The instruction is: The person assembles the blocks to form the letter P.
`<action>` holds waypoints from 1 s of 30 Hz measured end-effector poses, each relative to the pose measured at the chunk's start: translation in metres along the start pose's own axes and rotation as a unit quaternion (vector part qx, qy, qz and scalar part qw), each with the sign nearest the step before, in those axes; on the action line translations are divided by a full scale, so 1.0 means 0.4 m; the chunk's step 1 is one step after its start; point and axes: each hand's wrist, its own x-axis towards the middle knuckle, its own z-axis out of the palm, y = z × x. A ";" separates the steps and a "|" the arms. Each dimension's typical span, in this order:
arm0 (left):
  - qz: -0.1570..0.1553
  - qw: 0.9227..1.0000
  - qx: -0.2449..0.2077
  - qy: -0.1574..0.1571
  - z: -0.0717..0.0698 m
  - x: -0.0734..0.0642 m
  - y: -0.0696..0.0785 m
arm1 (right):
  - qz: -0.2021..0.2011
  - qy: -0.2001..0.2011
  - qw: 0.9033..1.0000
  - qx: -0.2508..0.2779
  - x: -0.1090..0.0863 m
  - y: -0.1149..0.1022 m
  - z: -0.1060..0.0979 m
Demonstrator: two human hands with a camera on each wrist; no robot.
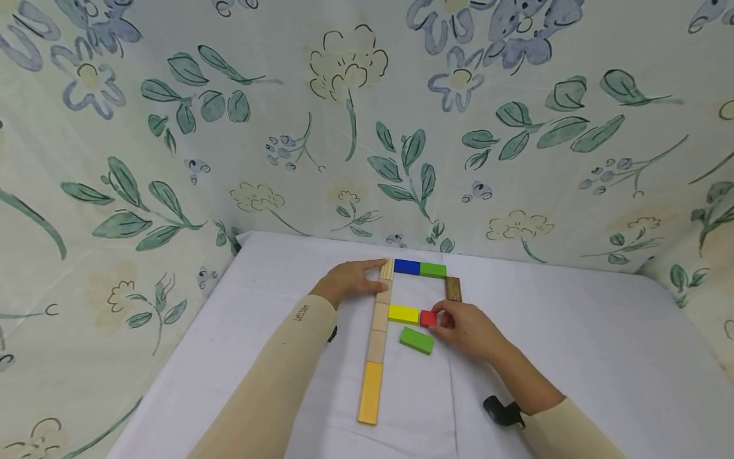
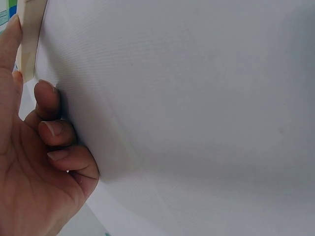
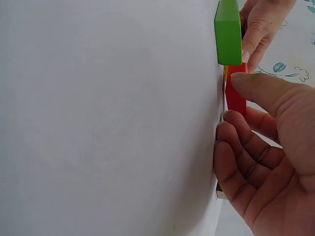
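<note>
Between thumb and fingers, my right hand [image 1: 470,328] pinches a small red block [image 1: 427,318] at the right end of a yellow block [image 1: 403,313]. My left hand [image 1: 346,280] touches the upper end of a column of pale wooden blocks [image 1: 380,317] with its index finger and thumb. In the left wrist view its other fingers [image 2: 59,132] are bent against the cloth. A blue block [image 1: 407,267] and a green block [image 1: 432,270] form the top row, and a dark brown block [image 1: 453,289] stands below its right end.
A loose green block [image 1: 417,341] lies at a slant below the yellow one. An orange-yellow block [image 1: 370,393] ends the column at the near side. White cloth [image 1: 573,344] covers the table, with a floral curtain [image 1: 355,127] behind it.
</note>
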 end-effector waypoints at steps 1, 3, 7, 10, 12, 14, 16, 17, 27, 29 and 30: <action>-0.001 1.000 0.000 0.001 0.000 -0.001 0.001 | 0.000 0.000 1.000 -0.003 0.002 -0.001 0.001; -0.004 1.000 -0.005 0.001 0.000 -0.002 0.001 | 0.002 -0.001 1.000 -0.009 0.006 -0.004 0.002; -0.012 1.000 -0.014 -0.002 0.003 0.000 0.001 | 0.003 -0.001 1.000 -0.015 0.010 -0.007 0.004; -0.011 1.000 -0.015 -0.002 0.004 0.000 0.001 | 0.002 -0.002 1.000 -0.018 0.010 -0.009 0.004; -0.010 1.000 -0.013 -0.001 0.003 0.001 0.001 | 0.001 -0.001 1.000 -0.020 0.010 -0.010 0.004; -0.009 1.000 -0.010 0.000 0.001 0.000 0.000 | 0.002 -0.001 1.000 -0.023 0.012 -0.011 0.005; -0.008 1.000 -0.007 0.001 0.000 -0.002 0.000 | 0.004 -0.001 1.000 -0.026 0.013 -0.012 0.007; -0.008 1.000 -0.007 0.001 0.000 -0.002 0.001 | 0.005 -0.002 1.000 -0.027 0.013 -0.012 0.007; -0.003 1.000 -0.006 -0.001 -0.002 -0.003 0.000 | 0.009 -0.002 0.999 -0.034 0.015 -0.014 0.010; -0.004 1.000 -0.010 -0.002 -0.001 -0.001 0.000 | 0.006 -0.002 0.999 -0.037 0.015 -0.014 0.009; -0.005 1.000 -0.012 -0.002 -0.001 0.000 0.000 | 0.006 -0.002 0.999 -0.039 0.015 -0.013 0.009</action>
